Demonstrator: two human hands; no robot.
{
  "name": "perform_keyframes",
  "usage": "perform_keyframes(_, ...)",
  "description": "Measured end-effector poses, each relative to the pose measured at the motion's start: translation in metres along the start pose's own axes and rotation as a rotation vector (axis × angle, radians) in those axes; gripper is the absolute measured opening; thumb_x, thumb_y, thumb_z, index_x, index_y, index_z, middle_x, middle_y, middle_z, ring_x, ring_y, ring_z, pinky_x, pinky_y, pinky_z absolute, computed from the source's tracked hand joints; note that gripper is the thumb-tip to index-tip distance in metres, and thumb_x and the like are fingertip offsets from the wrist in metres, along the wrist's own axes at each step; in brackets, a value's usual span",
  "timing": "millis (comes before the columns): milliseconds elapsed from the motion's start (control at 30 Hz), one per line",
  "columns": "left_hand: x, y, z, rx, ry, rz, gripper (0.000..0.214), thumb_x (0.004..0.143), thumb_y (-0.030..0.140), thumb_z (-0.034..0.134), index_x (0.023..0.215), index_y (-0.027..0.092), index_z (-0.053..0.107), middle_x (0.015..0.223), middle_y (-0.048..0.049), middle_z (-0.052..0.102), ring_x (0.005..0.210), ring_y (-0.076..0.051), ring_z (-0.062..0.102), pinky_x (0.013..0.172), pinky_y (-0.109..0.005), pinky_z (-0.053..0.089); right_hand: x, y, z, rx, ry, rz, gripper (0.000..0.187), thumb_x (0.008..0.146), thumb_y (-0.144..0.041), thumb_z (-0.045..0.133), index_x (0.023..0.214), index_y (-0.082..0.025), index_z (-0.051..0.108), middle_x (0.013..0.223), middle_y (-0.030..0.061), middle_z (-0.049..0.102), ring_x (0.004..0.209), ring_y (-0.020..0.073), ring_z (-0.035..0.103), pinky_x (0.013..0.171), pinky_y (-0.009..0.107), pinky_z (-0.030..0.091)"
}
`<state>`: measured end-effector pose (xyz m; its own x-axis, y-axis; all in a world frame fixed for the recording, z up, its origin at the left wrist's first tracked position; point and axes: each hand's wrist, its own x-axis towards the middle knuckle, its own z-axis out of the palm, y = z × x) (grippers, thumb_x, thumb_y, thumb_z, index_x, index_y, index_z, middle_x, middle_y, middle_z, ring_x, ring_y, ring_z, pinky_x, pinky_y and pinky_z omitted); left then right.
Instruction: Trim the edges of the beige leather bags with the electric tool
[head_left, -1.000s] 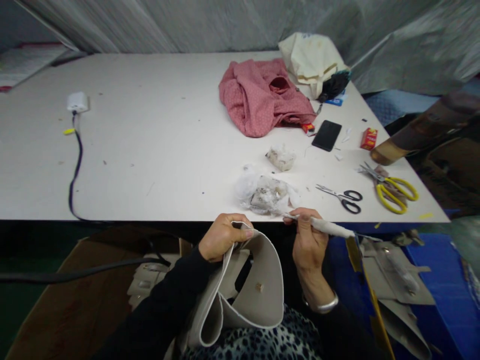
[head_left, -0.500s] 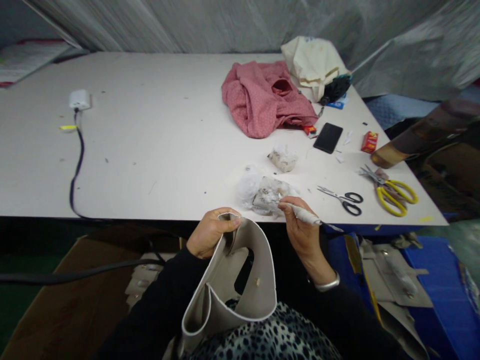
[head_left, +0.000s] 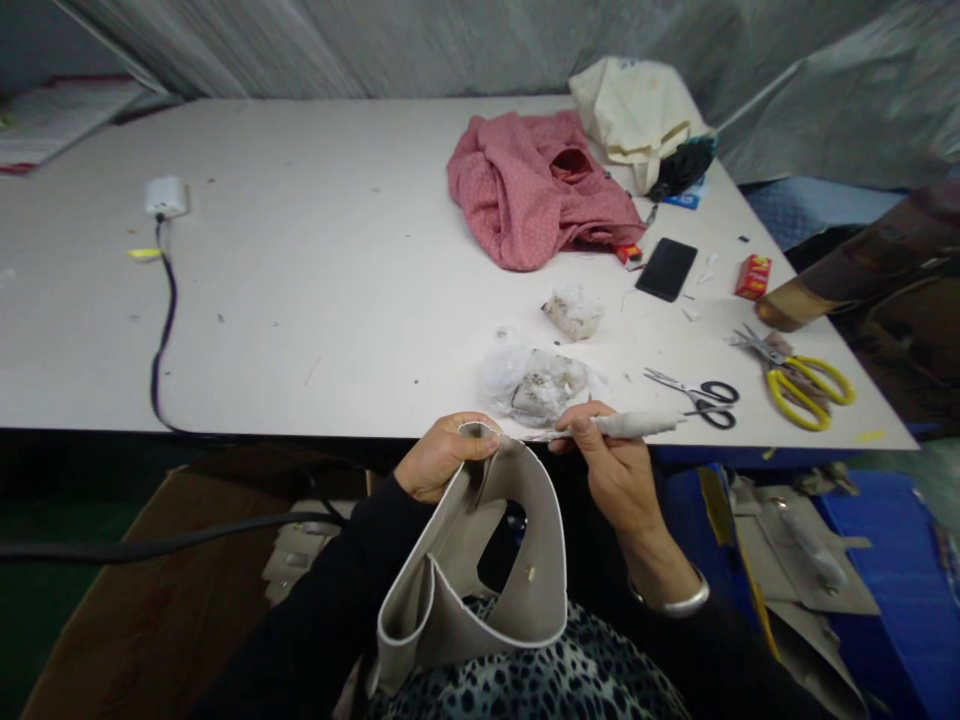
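Observation:
My left hand [head_left: 448, 452] pinches the upper edge of a beige leather-like bag piece [head_left: 551, 540], which stands open over my lap with a large cutout and a small metal stud on its wall. In my right hand [head_left: 619, 465] is a thin tool with a pale wrapped handle [head_left: 641, 424], held between thumb and fingers. Its narrow tip points left at the bag's edge, close to my left thumb; whether it touches is too small to tell. Just beyond sits a whitish, dark-smeared block in clear plastic [head_left: 547, 385].
Black-handled scissors [head_left: 701, 398] and yellow-handled scissors [head_left: 806, 388] lie to the right, near a phone [head_left: 667, 269] and a red box [head_left: 753, 277]. A pink cloth [head_left: 517, 190] and cream bag [head_left: 634, 110] are farther back. A cable [head_left: 163, 340] crosses the table's left.
My right hand has turned the tool, so its tip now points left at the bag's edge instead of the handle pointing down-right. The view has shifted slightly.

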<state>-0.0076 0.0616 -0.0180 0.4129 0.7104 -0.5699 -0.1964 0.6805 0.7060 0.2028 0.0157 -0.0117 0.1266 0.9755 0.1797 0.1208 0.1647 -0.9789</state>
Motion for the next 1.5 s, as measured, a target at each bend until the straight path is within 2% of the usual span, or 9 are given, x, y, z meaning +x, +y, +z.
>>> perform_keyframes(100, 0.001, 0.000, 0.000, 0.007, -0.042, -0.023, 0.041, 0.054, 0.031, 0.097, 0.076, 0.011, 0.068, 0.064, -0.0024, 0.067, 0.058, -0.014, 0.061, 0.061, -0.027, 0.046, 0.000, 0.000, 0.003, 0.062, -0.081, 0.035, 0.030, 0.103, -0.045, 0.057, 0.088, -0.021, 0.068, 0.071, -0.0002, 0.067, 0.068, 0.0160, 0.067, 0.067, 0.029, 0.056)
perform_keyframes(333, 0.000, 0.000, 0.000, 0.026, -0.088, -0.027, 0.039, 0.056, 0.031, 0.096, 0.075, 0.011, 0.069, 0.063, -0.0022, 0.065, 0.057, -0.013, 0.058, 0.060, -0.025, 0.043, 0.001, 0.007, 0.002, 0.014, -0.143, 0.043, 0.027, 0.103, -0.043, 0.057, 0.091, -0.021, 0.067, 0.073, -0.0005, 0.067, 0.071, 0.0162, 0.066, 0.071, 0.029, 0.053)
perform_keyframes(900, -0.004, -0.012, 0.014, 0.124, -0.003, 0.048, 0.043, 0.056, 0.038, 0.093, 0.076, 0.012, 0.065, 0.059, 0.0031, 0.058, 0.053, -0.009, 0.047, 0.055, -0.023, 0.035, 0.002, 0.015, 0.018, -0.030, -0.081, 0.089, 0.029, 0.104, -0.041, 0.055, 0.090, -0.020, 0.067, 0.072, 0.0000, 0.068, 0.067, 0.0156, 0.068, 0.067, 0.027, 0.054)
perform_keyframes(1000, -0.005, -0.015, 0.016, 0.153, 0.031, 0.095, 0.041, 0.056, 0.036, 0.092, 0.077, 0.012, 0.066, 0.060, 0.0032, 0.058, 0.055, -0.009, 0.047, 0.055, -0.022, 0.034, -0.001, 0.015, 0.017, -0.077, -0.073, -0.005, 0.028, 0.105, -0.039, 0.054, 0.091, -0.020, 0.067, 0.075, 0.0006, 0.068, 0.069, 0.0154, 0.067, 0.067, 0.028, 0.052)
perform_keyframes(1167, -0.008, -0.017, 0.016, 0.095, -0.003, 0.122, 0.040, 0.057, 0.036, 0.091, 0.074, 0.012, 0.065, 0.062, 0.0017, 0.059, 0.056, -0.009, 0.048, 0.056, -0.023, 0.036, -0.016, 0.001, 0.001, -0.138, -0.228, -0.369, 0.023, 0.104, -0.038, 0.058, 0.093, -0.022, 0.071, 0.083, 0.0034, 0.071, 0.077, 0.0182, 0.065, 0.073, 0.033, 0.050)
perform_keyframes(1233, -0.009, -0.017, 0.016, 0.071, 0.003, 0.122, 0.041, 0.054, 0.036, 0.092, 0.072, 0.012, 0.064, 0.061, 0.0016, 0.060, 0.055, -0.010, 0.049, 0.056, -0.024, 0.038, -0.027, -0.006, -0.005, -0.113, -0.206, -0.420, 0.022, 0.104, -0.038, 0.058, 0.097, -0.023, 0.072, 0.083, 0.0034, 0.071, 0.077, 0.0188, 0.065, 0.073, 0.035, 0.051)
perform_keyframes(1300, -0.011, -0.018, 0.018, 0.063, 0.013, 0.132, 0.040, 0.054, 0.036, 0.092, 0.071, 0.013, 0.063, 0.060, 0.0018, 0.059, 0.054, -0.010, 0.050, 0.056, -0.024, 0.038, -0.038, -0.011, -0.007, -0.069, -0.129, -0.396, 0.020, 0.105, -0.037, 0.057, 0.105, -0.026, 0.073, 0.088, 0.0037, 0.074, 0.081, 0.0198, 0.068, 0.076, 0.036, 0.053)
perform_keyframes(1400, -0.019, -0.020, 0.023, 0.098, 0.003, 0.180, 0.036, 0.059, 0.036, 0.088, 0.071, 0.014, 0.063, 0.060, 0.0021, 0.058, 0.054, -0.010, 0.048, 0.056, -0.024, 0.037, -0.051, -0.013, -0.001, 0.018, -0.034, -0.246, 0.023, 0.106, -0.031, 0.055, 0.124, -0.029, 0.069, 0.097, 0.0029, 0.078, 0.084, 0.0192, 0.074, 0.081, 0.036, 0.058)
perform_keyframes(1500, -0.034, -0.019, 0.030, 0.212, 0.025, 0.266, 0.031, 0.065, 0.037, 0.083, 0.073, 0.014, 0.063, 0.062, 0.0019, 0.057, 0.058, -0.011, 0.048, 0.057, -0.024, 0.037, -0.057, -0.015, 0.007, 0.091, 0.033, -0.075, 0.022, 0.106, -0.029, 0.053, 0.122, -0.028, 0.068, 0.105, 0.0030, 0.078, 0.095, 0.0189, 0.075, 0.089, 0.035, 0.058)
